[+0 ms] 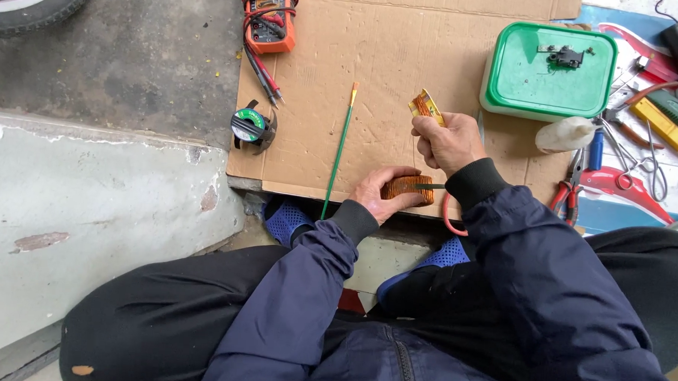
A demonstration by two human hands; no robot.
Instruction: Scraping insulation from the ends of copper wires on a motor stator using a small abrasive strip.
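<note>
Your left hand (375, 193) sits at the near edge of the flat brown cardboard sheet (404, 50), with your right hand (449, 144) just behind it. The orange multimeter (270, 17) lies at the far left corner, the green-lidded white plastic box (547, 70) toward the far right corner.

One sheet of cardboard (389, 57) lies on the ground with one multimeter (269, 15) at its 11 o'clock corner, one roll of solder wire (251, 126) at 9 o'clock, one thin green stick (341, 145) near the middle, and one green-lidded box (548, 70) at 2 o'clock. Two hands work at 6 o'clock: the left hand (376, 195) and the right hand (450, 142), with two copper coils, one (407, 187) low and one (426, 107) raised. At 3 o'clock lie one white bottle (565, 134), one pair of scissors (644, 160) and one pair of red-handled pliers (568, 195), and one tyre (34, 3) shows at 10 o'clock.
</note>
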